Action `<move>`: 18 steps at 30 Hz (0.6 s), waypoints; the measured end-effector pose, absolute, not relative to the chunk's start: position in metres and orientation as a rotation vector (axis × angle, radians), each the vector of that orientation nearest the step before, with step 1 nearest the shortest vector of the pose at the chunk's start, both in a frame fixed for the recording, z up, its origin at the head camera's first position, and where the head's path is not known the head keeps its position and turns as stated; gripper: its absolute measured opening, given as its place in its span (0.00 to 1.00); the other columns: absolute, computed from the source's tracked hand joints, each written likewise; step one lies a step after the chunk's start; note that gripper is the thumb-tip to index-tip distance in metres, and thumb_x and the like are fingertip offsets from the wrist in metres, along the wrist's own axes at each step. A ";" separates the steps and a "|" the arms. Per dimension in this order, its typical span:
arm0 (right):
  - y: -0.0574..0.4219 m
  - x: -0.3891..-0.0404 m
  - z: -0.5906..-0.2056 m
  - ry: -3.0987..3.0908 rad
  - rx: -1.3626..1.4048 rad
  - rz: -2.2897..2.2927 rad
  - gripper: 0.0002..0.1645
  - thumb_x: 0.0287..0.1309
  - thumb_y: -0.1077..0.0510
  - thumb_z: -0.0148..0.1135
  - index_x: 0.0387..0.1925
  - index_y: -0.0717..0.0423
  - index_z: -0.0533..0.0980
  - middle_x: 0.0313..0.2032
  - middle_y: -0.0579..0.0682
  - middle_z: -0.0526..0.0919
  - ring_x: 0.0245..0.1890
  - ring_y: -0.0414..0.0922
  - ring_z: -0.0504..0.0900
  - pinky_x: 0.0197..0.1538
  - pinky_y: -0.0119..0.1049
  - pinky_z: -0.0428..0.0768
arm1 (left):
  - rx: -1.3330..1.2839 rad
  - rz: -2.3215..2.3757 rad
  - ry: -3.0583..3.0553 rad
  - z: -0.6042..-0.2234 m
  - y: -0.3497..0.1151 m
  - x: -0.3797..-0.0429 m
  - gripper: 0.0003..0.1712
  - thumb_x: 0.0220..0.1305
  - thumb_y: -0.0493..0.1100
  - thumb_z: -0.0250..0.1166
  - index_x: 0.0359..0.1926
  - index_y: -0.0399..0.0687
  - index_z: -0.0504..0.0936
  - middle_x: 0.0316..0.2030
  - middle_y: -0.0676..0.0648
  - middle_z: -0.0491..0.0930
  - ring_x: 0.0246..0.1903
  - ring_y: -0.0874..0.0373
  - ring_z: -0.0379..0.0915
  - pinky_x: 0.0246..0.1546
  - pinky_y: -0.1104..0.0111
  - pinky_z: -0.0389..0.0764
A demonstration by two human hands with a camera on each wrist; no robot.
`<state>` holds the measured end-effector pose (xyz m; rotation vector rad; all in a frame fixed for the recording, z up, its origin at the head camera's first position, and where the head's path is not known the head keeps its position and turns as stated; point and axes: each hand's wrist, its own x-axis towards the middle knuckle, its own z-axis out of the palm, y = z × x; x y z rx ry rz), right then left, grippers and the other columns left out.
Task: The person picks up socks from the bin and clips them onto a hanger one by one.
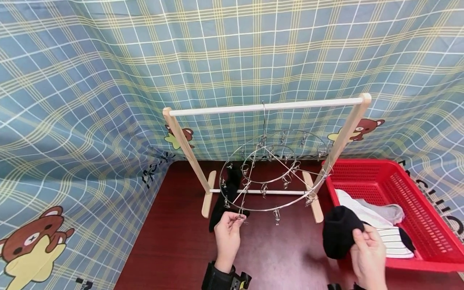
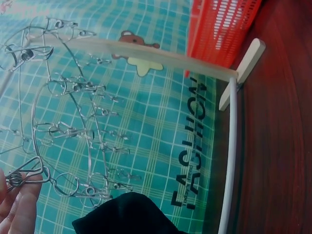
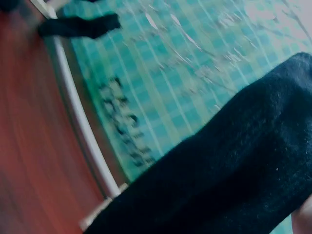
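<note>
In the head view my left hand (image 1: 227,237) pinches a metal clip (image 1: 240,216) on the front left of a round wire clip hanger (image 1: 259,210). The left wrist view shows that clip (image 2: 25,179) between finger and thumb. My right hand (image 1: 369,253) grips a black sock (image 1: 340,231) by its right side, in front of the red basket. This sock (image 3: 229,161) fills much of the right wrist view. Other black sock fabric (image 1: 221,199) hangs at the hanger's left side; how it is clipped is partly hidden.
A wooden rack (image 1: 224,109) with a white top bar carries the hanger. The red basket (image 1: 362,162) on the right holds a white sock (image 1: 348,199), a grey sock (image 1: 388,211) and a striped one (image 1: 395,243). Plaid cloth (image 1: 232,52) hangs behind the dark red table (image 1: 163,241).
</note>
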<state>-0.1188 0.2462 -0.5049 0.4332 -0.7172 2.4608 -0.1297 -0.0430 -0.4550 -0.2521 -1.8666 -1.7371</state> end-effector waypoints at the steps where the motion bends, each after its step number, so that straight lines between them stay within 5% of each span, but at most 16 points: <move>1: 0.239 -0.121 -0.507 -0.779 0.395 2.450 0.12 0.53 0.81 0.42 0.37 0.74 0.70 0.25 0.60 0.79 0.36 0.49 0.79 0.39 0.33 0.78 | -0.258 -1.738 -1.864 -0.455 -0.043 -0.129 0.07 0.46 0.16 0.55 0.24 0.26 0.69 0.24 0.32 0.77 0.27 0.46 0.77 0.31 0.75 0.78; 7: 0.196 -0.138 -0.530 -1.172 0.246 2.367 0.09 0.54 0.76 0.50 0.33 0.64 0.73 0.22 0.50 0.79 0.25 0.39 0.78 0.29 0.25 0.75 | -0.280 -1.748 -1.874 -0.454 -0.036 -0.127 0.07 0.46 0.17 0.56 0.24 0.26 0.69 0.25 0.33 0.78 0.27 0.45 0.77 0.31 0.75 0.78; 18: 0.115 -0.134 -0.533 -1.438 0.211 2.366 0.16 0.55 0.78 0.46 0.31 0.56 0.72 0.24 0.43 0.79 0.22 0.33 0.74 0.22 0.22 0.71 | -0.289 -1.782 -1.857 -0.456 -0.030 -0.126 0.07 0.46 0.16 0.55 0.23 0.26 0.70 0.25 0.32 0.78 0.28 0.47 0.78 0.30 0.72 0.79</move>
